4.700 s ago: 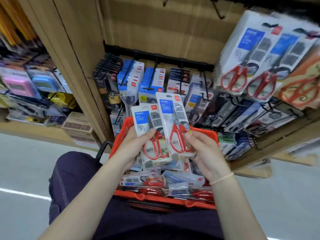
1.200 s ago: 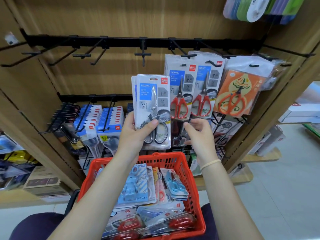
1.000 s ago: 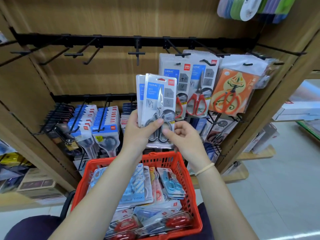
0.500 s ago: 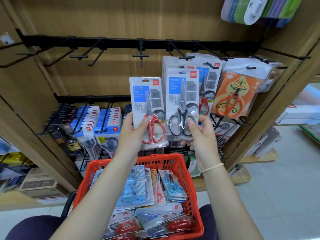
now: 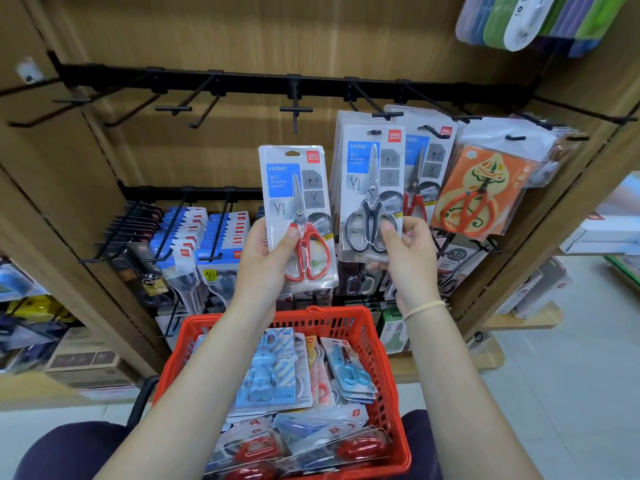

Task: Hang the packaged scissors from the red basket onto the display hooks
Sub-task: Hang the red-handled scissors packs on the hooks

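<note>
Holding one pack each: left hand point(image 5: 263, 261) grips red-handled scissors pack point(image 5: 298, 216), right hand point(image 5: 407, 258) pinches black-handled pack point(image 5: 372, 194) near its hook point(image 5: 388, 116), above the red basket point(image 5: 381, 344). Packs look light, stiff, slick plastic; best held by lower edges.

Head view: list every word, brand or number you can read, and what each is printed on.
"HOME": red-handled scissors pack in the left hand.
"deli": red tag on that pack.
"HOME": black-handled scissors pack in the right hand.
"SCISSORS": blue pack in the red basket.
Model numbers and other small print: too blurred to read.
</note>
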`<state>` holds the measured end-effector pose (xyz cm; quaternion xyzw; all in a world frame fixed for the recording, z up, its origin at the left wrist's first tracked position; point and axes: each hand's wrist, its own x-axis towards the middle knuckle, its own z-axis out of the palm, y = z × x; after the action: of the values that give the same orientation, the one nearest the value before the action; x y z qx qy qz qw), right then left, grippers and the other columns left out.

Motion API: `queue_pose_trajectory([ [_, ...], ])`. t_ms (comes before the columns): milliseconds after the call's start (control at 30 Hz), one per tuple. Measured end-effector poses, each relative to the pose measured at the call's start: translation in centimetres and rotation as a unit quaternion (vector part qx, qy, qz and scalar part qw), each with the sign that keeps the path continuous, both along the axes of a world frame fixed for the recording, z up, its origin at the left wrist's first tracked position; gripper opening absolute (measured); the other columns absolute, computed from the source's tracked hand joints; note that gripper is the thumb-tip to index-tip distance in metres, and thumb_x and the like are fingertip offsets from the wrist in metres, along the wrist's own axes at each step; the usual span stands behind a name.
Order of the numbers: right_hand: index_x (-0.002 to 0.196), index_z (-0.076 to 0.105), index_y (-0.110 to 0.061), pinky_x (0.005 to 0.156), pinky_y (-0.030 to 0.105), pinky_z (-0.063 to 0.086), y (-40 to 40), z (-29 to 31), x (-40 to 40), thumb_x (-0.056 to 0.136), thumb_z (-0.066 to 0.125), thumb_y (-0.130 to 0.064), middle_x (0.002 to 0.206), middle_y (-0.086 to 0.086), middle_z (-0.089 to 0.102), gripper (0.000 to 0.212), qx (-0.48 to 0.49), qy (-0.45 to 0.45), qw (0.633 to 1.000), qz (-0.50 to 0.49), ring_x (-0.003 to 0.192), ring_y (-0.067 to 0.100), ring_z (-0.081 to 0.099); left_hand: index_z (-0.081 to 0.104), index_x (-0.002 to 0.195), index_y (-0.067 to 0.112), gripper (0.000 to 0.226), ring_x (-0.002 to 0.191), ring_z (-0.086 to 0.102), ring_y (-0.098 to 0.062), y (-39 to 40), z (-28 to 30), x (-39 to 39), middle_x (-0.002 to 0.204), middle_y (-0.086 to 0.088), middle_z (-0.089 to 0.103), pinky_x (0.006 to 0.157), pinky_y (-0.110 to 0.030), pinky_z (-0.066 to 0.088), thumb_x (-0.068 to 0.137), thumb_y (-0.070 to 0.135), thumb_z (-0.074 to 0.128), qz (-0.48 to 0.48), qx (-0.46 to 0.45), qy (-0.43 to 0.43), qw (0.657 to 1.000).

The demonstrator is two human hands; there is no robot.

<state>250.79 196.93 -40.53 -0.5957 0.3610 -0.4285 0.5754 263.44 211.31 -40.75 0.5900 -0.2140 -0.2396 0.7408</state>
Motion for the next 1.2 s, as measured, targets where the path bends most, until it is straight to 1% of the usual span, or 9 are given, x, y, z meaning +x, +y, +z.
queue_pose_trajectory([
  [200, 0.135, 0.042, -0.024, 0.079, 0.032, 0.062, -0.1, -0.6, 0.0, 0.096, 0.066, -0.014, 0.142, 0.003, 0.036, 0.047, 0.082, 0.024, 0.996, 0.009, 0.118, 0.021, 0.055, 0.064, 0.121, 0.027, 0.023, 0.112, 0.072, -0.026, -0.6, 0.6, -0.3, 0.119, 0.001, 0.076, 0.101, -0.058, 0.053, 0.100, 0.018, 0.065, -0.008, -0.015, 0.017, 1.000],
  [367, 0.115, 0.060, -0.015, 0.071, 0.030, 0.062, 0.6, -0.3, -1.0, 0.104, 0.053, -0.018, 0.116, 0.004, 0.065, 0.014, 0.043, 0.048, 0.997, 0.036, 0.100, 0.015, 0.067, 0.067, 0.118, 0.025, 0.023, 0.109, 0.072, -0.023, -2.0, 0.8, -1.0, 0.116, 0.001, 0.076, 0.098, -0.049, 0.056, 0.098, 0.015, 0.068, -0.036, -0.015, 0.011, 0.999],
  [467, 0.101, 0.066, -0.023, 0.076, 0.032, 0.057, 1.2, 0.1, -1.4, 0.102, 0.054, -0.039, 0.096, 0.003, 0.074, 0.020, 0.004, 0.050, 0.994, 0.100, 0.084, 0.016, 0.070, 0.071, 0.115, 0.018, 0.021, 0.090, 0.075, -0.016, -3.6, 1.2, -2.2, 0.102, -0.001, 0.079, 0.076, -0.036, 0.061, 0.094, 0.013, 0.071, -0.070, -0.012, -0.001, 0.997],
  [567, 0.088, 0.060, -0.026, 0.066, 0.024, 0.045, 1.1, 0.4, -1.9, 0.099, 0.062, -0.043, 0.072, 0.000, 0.066, 0.019, -0.059, 0.040, 0.992, 0.102, 0.068, 0.010, 0.057, 0.075, 0.104, 0.023, 0.016, 0.086, 0.075, -0.016, -5.1, 1.8, -3.0, 0.097, -0.001, 0.080, 0.073, -0.035, 0.061, 0.091, 0.015, 0.076, -0.094, -0.001, -0.025, 0.995],
  [633, 0.100, 0.062, -0.023, 0.076, 0.035, 0.049, 0.3, 0.5, -1.9, 0.097, 0.064, -0.044, 0.090, 0.016, 0.070, 0.022, -0.065, 0.040, 0.994, 0.074, 0.081, 0.018, 0.064, 0.076, 0.102, 0.025, 0.016, 0.090, 0.075, -0.020, -6.0, 2.3, -3.0, 0.098, -0.003, 0.080, 0.080, -0.041, 0.060, 0.089, 0.015, 0.078, -0.098, 0.005, -0.031, 0.995],
  [800, 0.121, 0.059, -0.015, 0.088, 0.050, 0.053, -0.5, 1.3, -1.3, 0.083, 0.062, -0.065, 0.102, 0.020, 0.069, 0.063, -0.060, 0.047, 0.995, 0.057, 0.096, 0.026, 0.068, 0.075, 0.109, 0.021, 0.020, 0.097, 0.074, -0.026, -7.5, 2.7, -2.6, 0.104, -0.006, 0.079, 0.083, -0.043, 0.056, 0.089, 0.018, 0.078, -0.093, 0.011, -0.036, 0.995],
  [900, 0.114, 0.061, -0.016, 0.088, 0.054, 0.053, -1.1, 1.2, -1.0, 0.088, 0.064, -0.057, 0.098, 0.021, 0.070, 0.049, -0.067, 0.040, 0.995, 0.060, 0.093, 0.033, 0.069, 0.075, 0.111, 0.018, 0.021, 0.101, 0.075, -0.026, -7.8, 2.7, -2.5, 0.106, -0.006, 0.079, 0.088, -0.044, 0.059, 0.090, 0.017, 0.077, -0.087, 0.008, -0.028, 0.996],
  [1033, 0.105, 0.058, -0.026, 0.067, 0.031, 0.048, -1.7, 1.2, -0.8, 0.097, 0.065, -0.036, 0.073, 0.004, 0.059, 0.015, -0.098, 0.029, 0.993, 0.058, 0.067, 0.007, 0.055, 0.074, 0.113, 0.015, 0.022, 0.096, 0.076, -0.021, -8.1, 2.6, -2.3, 0.105, -0.005, 0.079, 0.080, -0.036, 0.060, 0.092, 0.013, 0.075, -0.081, 0.000, -0.017, 0.997],
  [1200, 0.145, 0.031, -0.050, 0.059, 0.018, 0.039, -2.9, 0.4, -0.4, 0.096, 0.065, -0.032, 0.090, -0.016, 0.049, 0.063, -0.246, 0.092, 0.965, 0.014, 0.065, -0.001, 0.041, 0.043, 0.147, 0.028, 0.069, 0.076, 0.067, -0.009, -8.5, 2.2, -1.6, 0.088, 0.005, 0.068, 0.072, -0.027, 0.054, 0.088, 0.029, 0.080, 0.009, 0.074, -0.208, 0.975],
])
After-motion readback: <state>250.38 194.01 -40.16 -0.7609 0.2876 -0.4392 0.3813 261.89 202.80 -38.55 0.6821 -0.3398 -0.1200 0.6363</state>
